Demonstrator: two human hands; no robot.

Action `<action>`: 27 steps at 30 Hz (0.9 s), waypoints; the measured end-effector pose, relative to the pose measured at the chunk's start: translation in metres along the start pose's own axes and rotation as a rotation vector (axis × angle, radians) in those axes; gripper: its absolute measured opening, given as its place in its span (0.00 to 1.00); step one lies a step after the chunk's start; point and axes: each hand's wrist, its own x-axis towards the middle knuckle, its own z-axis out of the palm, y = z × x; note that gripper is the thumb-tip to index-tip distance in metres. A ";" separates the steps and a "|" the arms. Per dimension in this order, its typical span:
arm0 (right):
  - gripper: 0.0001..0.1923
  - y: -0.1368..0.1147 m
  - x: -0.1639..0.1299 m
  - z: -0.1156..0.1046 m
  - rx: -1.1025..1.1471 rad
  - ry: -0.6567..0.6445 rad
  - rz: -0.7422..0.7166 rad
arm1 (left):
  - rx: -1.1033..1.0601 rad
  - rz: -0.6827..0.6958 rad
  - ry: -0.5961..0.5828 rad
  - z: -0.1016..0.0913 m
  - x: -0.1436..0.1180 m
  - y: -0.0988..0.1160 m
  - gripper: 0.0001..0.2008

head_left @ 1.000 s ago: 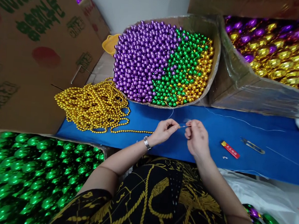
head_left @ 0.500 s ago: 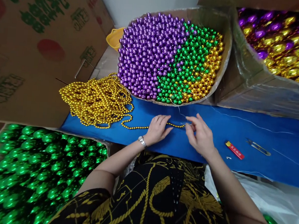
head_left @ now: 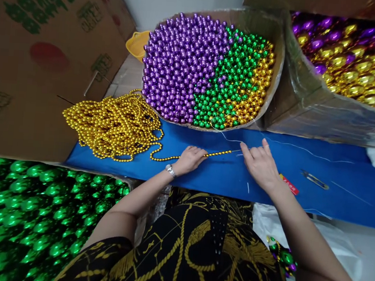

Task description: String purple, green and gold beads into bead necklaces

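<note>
My left hand (head_left: 190, 160) is closed on a strand of small gold beads (head_left: 219, 154), whose end sticks out to the right past my fingers. From that end a thin white thread (head_left: 235, 150) runs to my right hand (head_left: 259, 164), which is closed on it. The thread is drawn straight between the two hands, and a loop of it lies over the front rim of the bead box. To the left, the strand joins a large heap of gold bead strands (head_left: 114, 127) on the blue tabletop (head_left: 217, 179).
Behind my hands stands a cardboard box (head_left: 277, 74) of loose purple, green and gold beads. A second box (head_left: 324, 111) of bigger beads is at right. Green beads (head_left: 41, 216) fill a box at lower left. A red-yellow packet (head_left: 289, 185) and thread snips (head_left: 315, 179) lie right.
My right hand has moved right, away from the end of the gold strand, and the thread between is now straight. My left hand has closed on the strand. The view has shifted slightly.
</note>
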 end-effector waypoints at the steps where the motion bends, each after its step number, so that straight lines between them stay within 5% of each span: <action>1: 0.25 0.001 -0.001 -0.001 0.005 0.004 0.013 | -0.057 0.006 -0.015 -0.005 -0.001 -0.001 0.14; 5: 0.28 -0.002 -0.003 -0.007 0.016 0.049 0.065 | -0.225 0.014 -0.056 -0.020 -0.004 0.001 0.14; 11: 0.17 -0.004 -0.005 -0.014 0.057 0.062 0.049 | -0.340 -0.025 -0.076 -0.024 -0.008 0.006 0.13; 17: 0.22 -0.006 -0.008 -0.019 0.046 0.092 0.097 | -0.374 -0.014 -0.137 -0.034 -0.011 0.012 0.14; 27: 0.08 -0.016 -0.014 -0.028 0.065 0.075 0.079 | -0.393 -0.046 -0.206 -0.049 -0.019 0.011 0.16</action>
